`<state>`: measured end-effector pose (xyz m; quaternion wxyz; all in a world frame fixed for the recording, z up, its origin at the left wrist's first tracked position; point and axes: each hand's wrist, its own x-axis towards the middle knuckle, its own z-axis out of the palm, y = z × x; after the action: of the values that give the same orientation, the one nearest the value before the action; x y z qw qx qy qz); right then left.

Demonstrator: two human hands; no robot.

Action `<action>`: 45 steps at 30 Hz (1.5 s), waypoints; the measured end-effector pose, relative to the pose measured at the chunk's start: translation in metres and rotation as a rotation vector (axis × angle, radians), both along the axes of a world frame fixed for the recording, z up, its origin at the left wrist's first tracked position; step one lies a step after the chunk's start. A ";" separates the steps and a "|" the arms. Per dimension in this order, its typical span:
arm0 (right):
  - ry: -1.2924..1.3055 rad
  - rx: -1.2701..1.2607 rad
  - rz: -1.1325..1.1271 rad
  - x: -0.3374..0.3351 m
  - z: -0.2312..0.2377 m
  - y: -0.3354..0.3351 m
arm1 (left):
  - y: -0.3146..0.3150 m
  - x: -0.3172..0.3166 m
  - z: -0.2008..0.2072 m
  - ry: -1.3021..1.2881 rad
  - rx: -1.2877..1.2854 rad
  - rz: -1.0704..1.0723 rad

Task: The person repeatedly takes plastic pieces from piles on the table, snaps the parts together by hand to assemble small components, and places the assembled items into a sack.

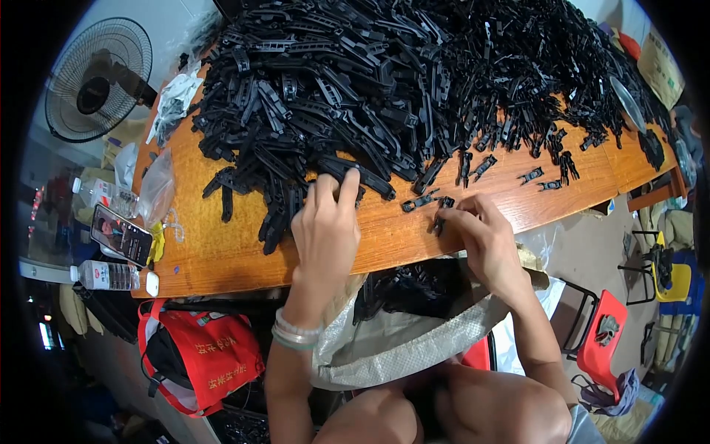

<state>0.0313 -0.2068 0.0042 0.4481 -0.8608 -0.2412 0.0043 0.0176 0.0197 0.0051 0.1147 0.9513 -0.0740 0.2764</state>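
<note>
My left hand reaches to the near edge of a big heap of long black plastic parts. Its fingers are closed on one long black plastic part; the thumb's grip is partly hidden. On the bare wood to the right, my right hand pinches a small black plastic clip between thumb and fingertips. Another small clip lies just left of it. Further right, several loose clips lie in front of a heap of small black pieces.
Below the wooden table's front edge, an open white woven sack holds black parts over my lap. A phone, plastic bottles and a fan are at left. A red bag hangs lower left; a red chair stands right.
</note>
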 end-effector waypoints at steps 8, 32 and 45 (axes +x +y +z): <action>-0.384 -0.318 -0.004 0.007 -0.008 0.002 | 0.019 0.002 -0.004 -0.087 0.143 -0.065; 0.718 0.775 0.202 -0.031 0.015 0.007 | -0.034 -0.060 -0.018 0.662 -2.051 -0.385; 0.243 0.553 0.149 -0.033 -0.001 0.009 | -0.038 -0.067 0.004 0.694 -1.437 -0.367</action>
<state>-0.0014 -0.1975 0.0028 0.6894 -0.6793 -0.2404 0.0744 -0.0493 -0.0180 0.0088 0.7561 0.6499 0.0062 -0.0768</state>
